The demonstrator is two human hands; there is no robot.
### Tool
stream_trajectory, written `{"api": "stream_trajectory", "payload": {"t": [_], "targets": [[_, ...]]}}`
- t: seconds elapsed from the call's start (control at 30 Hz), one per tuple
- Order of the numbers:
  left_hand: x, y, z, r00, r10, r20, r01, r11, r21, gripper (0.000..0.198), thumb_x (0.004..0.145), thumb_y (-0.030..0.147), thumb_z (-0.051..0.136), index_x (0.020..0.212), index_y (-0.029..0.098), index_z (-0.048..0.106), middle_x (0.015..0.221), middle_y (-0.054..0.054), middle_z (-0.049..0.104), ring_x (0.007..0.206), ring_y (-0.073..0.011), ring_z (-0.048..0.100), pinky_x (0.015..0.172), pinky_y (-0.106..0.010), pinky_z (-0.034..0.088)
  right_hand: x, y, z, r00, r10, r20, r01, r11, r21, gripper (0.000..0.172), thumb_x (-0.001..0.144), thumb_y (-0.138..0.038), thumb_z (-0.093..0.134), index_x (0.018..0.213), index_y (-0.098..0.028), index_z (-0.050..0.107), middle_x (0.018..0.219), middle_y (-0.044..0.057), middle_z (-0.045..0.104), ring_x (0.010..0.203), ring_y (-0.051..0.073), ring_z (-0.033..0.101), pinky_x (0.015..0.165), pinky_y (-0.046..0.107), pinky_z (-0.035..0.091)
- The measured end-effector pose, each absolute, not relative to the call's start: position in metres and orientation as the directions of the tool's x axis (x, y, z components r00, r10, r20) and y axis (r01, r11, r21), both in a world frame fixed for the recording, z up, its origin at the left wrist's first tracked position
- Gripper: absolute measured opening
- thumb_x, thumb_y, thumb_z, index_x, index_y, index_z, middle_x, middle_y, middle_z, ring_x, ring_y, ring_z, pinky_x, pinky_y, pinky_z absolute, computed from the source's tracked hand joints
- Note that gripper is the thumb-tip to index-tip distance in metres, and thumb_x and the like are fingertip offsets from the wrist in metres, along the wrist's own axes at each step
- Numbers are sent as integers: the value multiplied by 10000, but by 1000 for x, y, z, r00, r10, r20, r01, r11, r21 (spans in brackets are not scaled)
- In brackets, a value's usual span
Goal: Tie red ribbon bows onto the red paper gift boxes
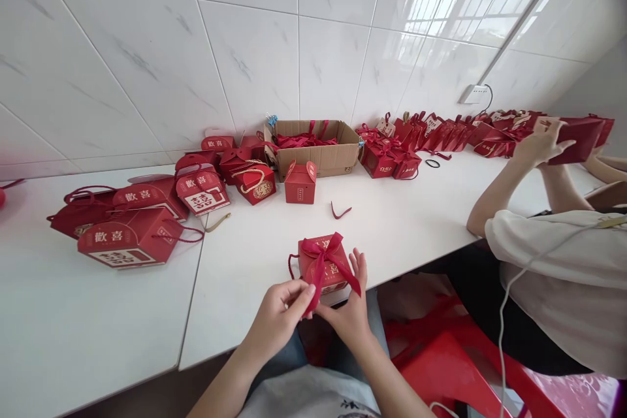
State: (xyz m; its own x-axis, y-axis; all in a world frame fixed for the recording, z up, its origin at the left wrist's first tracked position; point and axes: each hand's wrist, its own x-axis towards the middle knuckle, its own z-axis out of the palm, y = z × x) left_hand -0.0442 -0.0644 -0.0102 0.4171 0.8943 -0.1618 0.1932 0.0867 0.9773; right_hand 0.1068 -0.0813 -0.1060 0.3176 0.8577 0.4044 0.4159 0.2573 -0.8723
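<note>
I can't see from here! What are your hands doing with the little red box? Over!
Left hand pinching ribbon tail. Right hand open, steadying red box. Nothing blocking; co-worker's hand holds another box far right.

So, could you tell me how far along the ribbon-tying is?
Bowed boxes beside the cardboard box look done. In hand: the left hand pinches the ribbon on a red box, the right hand steadying it. The open-flapped box behind has no bow yet.
</note>
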Motion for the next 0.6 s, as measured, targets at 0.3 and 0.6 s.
{"api": "stream_trajectory", "payload": {"t": [0.3,0.6], "targets": [[-39,-76,-44,323,923,-208,338,93,936,401,861,493,480,654,164,578,553,-7,551,537,-139,497,532,-236,366,96,-78,-120,323,867,378,411,231,-882,842,716,-296,708,1409,-197,241,1392,171,409,1296,335,401,1034,527,379],[-53,-73,-54,300,941,-156,692,-102,715,337,833,422,496,585,195,510,539,10,545,503,-140,459,517,-242,332,101,-77,-127,376,866,329,414,160,-896,504,815,-290,598,1265,-188,395,1187,156,537,1142,305,522,931,523,453]]}}
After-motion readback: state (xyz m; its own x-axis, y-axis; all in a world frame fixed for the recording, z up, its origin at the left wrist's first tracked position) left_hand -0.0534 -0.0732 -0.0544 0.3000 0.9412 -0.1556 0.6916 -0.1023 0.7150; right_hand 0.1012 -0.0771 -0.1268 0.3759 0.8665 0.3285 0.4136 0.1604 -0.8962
